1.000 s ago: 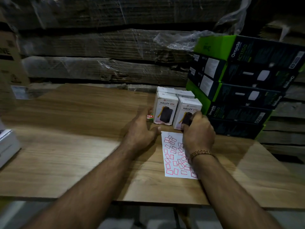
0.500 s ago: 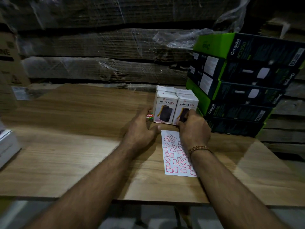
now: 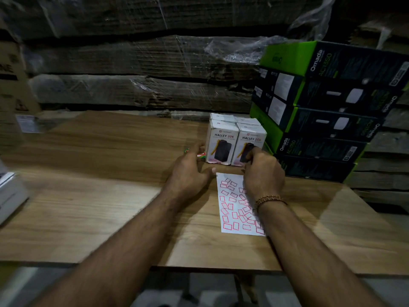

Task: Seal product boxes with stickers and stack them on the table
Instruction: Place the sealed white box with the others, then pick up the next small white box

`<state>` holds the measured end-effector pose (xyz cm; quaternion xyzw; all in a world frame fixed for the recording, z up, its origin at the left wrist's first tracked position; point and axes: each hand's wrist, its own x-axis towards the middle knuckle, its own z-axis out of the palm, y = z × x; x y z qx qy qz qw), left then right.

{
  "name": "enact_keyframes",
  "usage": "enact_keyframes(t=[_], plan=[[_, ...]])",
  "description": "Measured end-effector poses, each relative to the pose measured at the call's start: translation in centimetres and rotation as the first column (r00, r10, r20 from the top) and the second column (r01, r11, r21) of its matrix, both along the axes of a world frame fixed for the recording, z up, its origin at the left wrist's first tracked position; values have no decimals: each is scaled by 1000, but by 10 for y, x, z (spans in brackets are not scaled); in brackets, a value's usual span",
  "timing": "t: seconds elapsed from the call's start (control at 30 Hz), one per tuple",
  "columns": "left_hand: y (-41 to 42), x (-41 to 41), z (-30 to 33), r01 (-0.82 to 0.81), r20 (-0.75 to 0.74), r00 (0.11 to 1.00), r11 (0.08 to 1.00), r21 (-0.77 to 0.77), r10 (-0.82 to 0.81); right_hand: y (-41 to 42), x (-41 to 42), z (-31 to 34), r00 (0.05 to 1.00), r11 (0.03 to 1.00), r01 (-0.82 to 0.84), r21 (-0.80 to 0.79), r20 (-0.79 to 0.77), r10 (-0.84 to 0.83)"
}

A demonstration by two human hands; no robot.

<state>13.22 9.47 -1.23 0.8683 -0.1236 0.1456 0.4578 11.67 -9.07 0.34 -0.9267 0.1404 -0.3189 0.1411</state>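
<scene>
Both hands at white "HALLEY 20K" boxes, wooden table (image 3: 88,218).

Left hand (image 3: 188,173), fingers relaxed, rests flat. White sticker sheet with red rectangles (image 3: 234,207) at its 4 o'clock. Right hand (image 3: 262,173) grips the right front white cardboard product box (image 3: 251,140), beside its twin (image 3: 222,142), at 12 o'clock of the sheet.

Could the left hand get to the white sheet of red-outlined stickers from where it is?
Probably yes. The left hand rests on the wooden table with its thumb at the top left corner of the white sheet of red-outlined stickers; nothing lies between them.
</scene>
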Motion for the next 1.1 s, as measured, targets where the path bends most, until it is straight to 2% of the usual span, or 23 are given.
enact_keyframes(t=[0.17,0.33,0.43,0.6,0.73,0.9,0.97,1.1], plan=[[1,2,-1,-32,31,999,999,-5,32,-4,-4,5,1000,997,-26,75,1,26],[5,-1,1,-107,31,993,991,-79,110,-11,-4,8,997,970,-72,234,22,69],[13,-9,6,-162,14,986,973,-166,167,-12,-1,7,994,966,-74,248,-54,90],[33,-32,15,-149,93,982,975,-165,166,-14,1,6,978,960,-107,257,-148,148],[50,-54,25,-171,133,973,975,-138,190,-17,-5,17,905,950,-188,249,-331,266],[72,-82,45,-157,183,966,979,-132,180,-7,-23,45,737,936,-290,201,-577,352],[79,-92,52,-155,212,960,978,-141,183,-2,-31,46,737,929,-327,176,-567,367],[90,-118,62,-169,286,937,977,-132,200,18,-51,42,843,922,-380,77,-381,379]])
